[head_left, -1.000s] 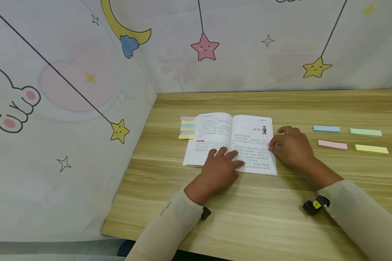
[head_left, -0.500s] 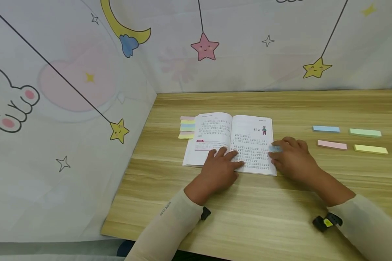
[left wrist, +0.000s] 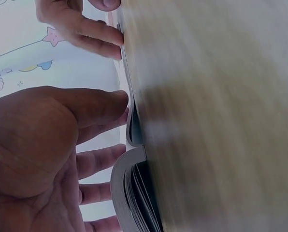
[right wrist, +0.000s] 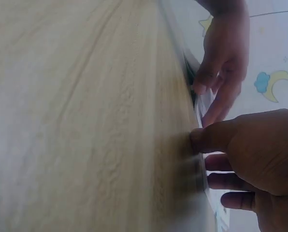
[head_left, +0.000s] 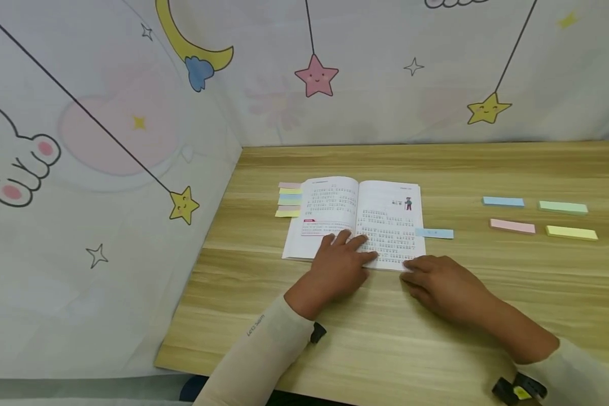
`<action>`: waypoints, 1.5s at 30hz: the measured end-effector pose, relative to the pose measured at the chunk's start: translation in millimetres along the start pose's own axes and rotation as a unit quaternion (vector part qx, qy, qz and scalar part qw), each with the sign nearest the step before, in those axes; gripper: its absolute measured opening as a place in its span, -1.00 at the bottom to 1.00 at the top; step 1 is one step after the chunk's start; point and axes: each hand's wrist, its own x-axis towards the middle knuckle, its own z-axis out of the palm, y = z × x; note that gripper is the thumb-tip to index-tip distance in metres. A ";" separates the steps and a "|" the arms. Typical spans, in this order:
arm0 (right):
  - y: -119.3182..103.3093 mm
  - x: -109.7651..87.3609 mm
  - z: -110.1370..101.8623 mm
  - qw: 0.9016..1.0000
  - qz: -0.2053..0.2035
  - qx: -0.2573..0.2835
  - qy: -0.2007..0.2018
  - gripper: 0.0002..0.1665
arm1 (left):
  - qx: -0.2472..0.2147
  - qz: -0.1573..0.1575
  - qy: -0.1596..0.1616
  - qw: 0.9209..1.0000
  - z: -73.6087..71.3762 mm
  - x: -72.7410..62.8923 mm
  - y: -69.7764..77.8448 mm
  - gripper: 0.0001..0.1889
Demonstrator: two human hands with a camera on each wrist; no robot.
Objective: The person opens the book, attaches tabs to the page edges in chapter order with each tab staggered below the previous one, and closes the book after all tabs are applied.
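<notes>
An open book (head_left: 385, 225) with printed pages lies on the wooden table. My left hand (head_left: 339, 269) rests on its lower middle with spread fingers, near the fold; the left wrist view shows the book's edge curving under those fingers (left wrist: 100, 160). At the lower right corner of the right page, my right hand (head_left: 449, 288) touches the book, thumb (right wrist: 199, 140) by the edge and other fingers on the page. A blue sticky tab (head_left: 438, 233) sticks out from the right page's edge, apart from both hands. Several coloured tabs (head_left: 289, 198) protrude from the left side.
To the right lie a blue sticky-note pad (head_left: 503, 201), a green pad (head_left: 563, 207), a pink pad (head_left: 512, 226) and a yellow pad (head_left: 572, 233). A printed cloth backdrop (head_left: 375, 113) stands behind the table and along its left side.
My right hand has moved down from the right page's edge to its lower corner, leaving the blue tab in full view. My left hand has stayed on the book.
</notes>
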 end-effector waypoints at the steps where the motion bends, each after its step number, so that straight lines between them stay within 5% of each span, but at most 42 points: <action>1: -2.4 -0.8 0.3 1.000 0.008 0.000 0.000 -0.65 | -0.006 0.000 0.001 1.000 -0.2 0.4 -0.6 -0.55; 5: -7.0 -1.5 0.0 0.999 0.034 -0.004 0.005 -0.66 | -0.053 0.006 0.014 0.998 0.4 2.5 -6.8 -0.51; 8: -7.7 -1.3 -0.3 0.999 0.041 -0.004 0.000 -0.66 | -0.090 -0.018 0.020 0.996 2.8 -0.3 -18.2 -0.40; 12: -8.5 -1.2 -0.3 0.999 0.052 0.002 -0.007 -0.66 | -0.124 -0.163 0.018 0.979 4.9 -11.7 -36.9 -0.16; 15: -9.3 -0.6 -0.3 0.998 0.059 0.005 -0.010 -0.66 | -0.140 -0.283 0.010 0.949 5.7 -18.4 -47.2 0.02; 18: -9.7 0.4 0.0 0.998 0.063 0.005 -0.009 -0.66 | -0.141 -0.337 -0.006 0.931 6.1 -20.7 -53.1 0.09; 25: -8.8 1.4 2.0 0.998 0.064 0.008 -0.006 -0.67 | -0.152 -0.335 0.000 0.930 2.3 -23.8 -55.1 0.12; 31: -7.7 0.9 0.5 0.998 0.064 0.010 -0.006 -0.66 | -0.128 -0.285 -0.005 0.950 5.6 -29.2 -56.3 0.19; 35: -6.8 0.5 -1.3 0.998 0.065 0.015 -0.007 -0.66 | -0.097 -0.254 0.023 0.962 9.8 -31.2 -59.7 0.01; 45: -7.7 -0.4 1.4 0.998 0.061 0.018 -0.004 -0.66 | -0.072 -0.246 0.033 0.966 2.9 -34.0 -66.4 -0.52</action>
